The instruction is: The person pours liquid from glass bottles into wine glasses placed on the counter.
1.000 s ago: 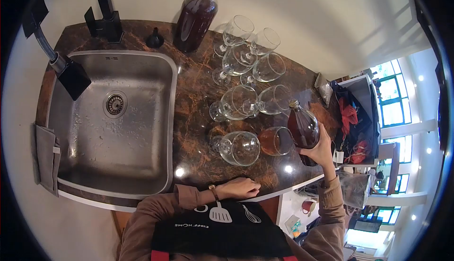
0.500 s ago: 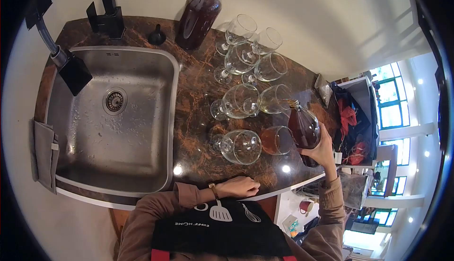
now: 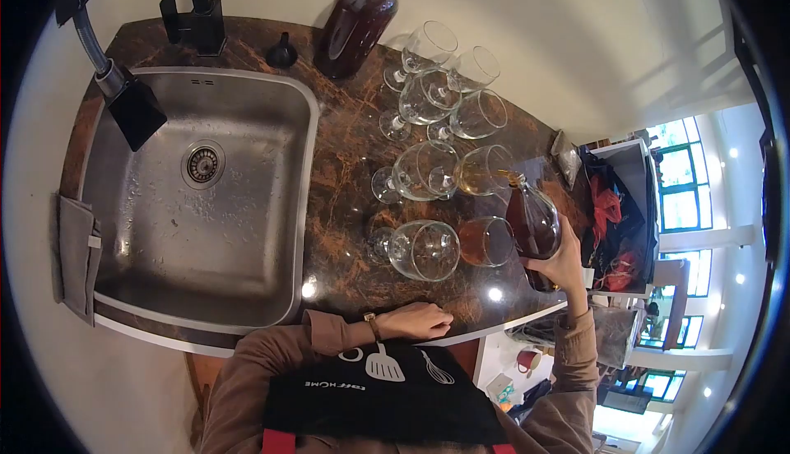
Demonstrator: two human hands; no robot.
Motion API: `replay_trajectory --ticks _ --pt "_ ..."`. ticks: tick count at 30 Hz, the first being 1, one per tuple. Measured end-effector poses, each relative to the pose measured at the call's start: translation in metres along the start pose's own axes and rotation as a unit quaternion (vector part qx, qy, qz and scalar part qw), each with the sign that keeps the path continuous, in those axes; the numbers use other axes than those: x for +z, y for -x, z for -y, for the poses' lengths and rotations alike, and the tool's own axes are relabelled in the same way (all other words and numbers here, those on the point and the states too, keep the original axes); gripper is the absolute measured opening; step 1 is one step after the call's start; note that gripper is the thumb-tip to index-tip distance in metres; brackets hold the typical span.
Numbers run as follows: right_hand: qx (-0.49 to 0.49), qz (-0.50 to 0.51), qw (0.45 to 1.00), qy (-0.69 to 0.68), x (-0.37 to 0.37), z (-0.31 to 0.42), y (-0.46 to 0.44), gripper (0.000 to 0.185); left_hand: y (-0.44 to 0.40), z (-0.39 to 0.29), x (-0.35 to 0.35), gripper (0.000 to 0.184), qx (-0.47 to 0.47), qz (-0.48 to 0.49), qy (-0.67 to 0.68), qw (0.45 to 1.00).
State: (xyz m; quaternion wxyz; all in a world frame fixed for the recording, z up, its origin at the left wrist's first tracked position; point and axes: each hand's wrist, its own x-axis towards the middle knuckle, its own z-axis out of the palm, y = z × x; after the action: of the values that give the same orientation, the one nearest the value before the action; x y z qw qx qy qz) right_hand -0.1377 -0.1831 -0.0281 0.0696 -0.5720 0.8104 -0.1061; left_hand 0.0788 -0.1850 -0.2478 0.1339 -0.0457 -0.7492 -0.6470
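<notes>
My right hand (image 3: 561,261) is wrapped around a glass bottle (image 3: 533,224) of dark reddish-brown liquid. The bottle's neck tilts to the rim of a wine glass (image 3: 484,171), and amber liquid shows inside that glass. Nearer to me, a second wine glass (image 3: 484,242) holds reddish-amber liquid. Beside it stands a wine glass (image 3: 423,251) that looks empty, with another clear wine glass (image 3: 425,171) behind. My left hand (image 3: 418,321) rests at the counter's front edge, fingers curled in and nothing visible in them.
Several more wine glasses (image 3: 429,96) stand toward the wall. A large bottle (image 3: 356,28) of dark liquid and a small black funnel-shaped piece (image 3: 282,53) are at the back. On the left is a steel sink (image 3: 309,166) with a black faucet (image 3: 202,26). A grey cloth (image 3: 76,261) hangs there.
More amber colour shows in the glass under the bottle's neck. The whole view has shifted slightly; my left hand stays at the counter's edge.
</notes>
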Motion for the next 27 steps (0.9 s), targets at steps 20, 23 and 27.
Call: replay_trajectory --ticks 20,23,27 --pt "-0.007 -0.015 1.0 0.02 -0.001 -0.012 0.001 0.082 0.001 0.008 0.005 0.023 0.04 -0.022 -0.014 0.999" --pt "-0.009 -0.018 1.0 0.016 -0.001 -0.009 0.001 0.082 0.001 0.007 0.004 0.023 0.036 -0.025 -0.015 0.999" --pt "-0.006 -0.016 1.0 0.017 -0.002 -0.006 0.001 0.082 0.0 0.009 0.006 0.023 0.038 -0.026 -0.019 0.999"
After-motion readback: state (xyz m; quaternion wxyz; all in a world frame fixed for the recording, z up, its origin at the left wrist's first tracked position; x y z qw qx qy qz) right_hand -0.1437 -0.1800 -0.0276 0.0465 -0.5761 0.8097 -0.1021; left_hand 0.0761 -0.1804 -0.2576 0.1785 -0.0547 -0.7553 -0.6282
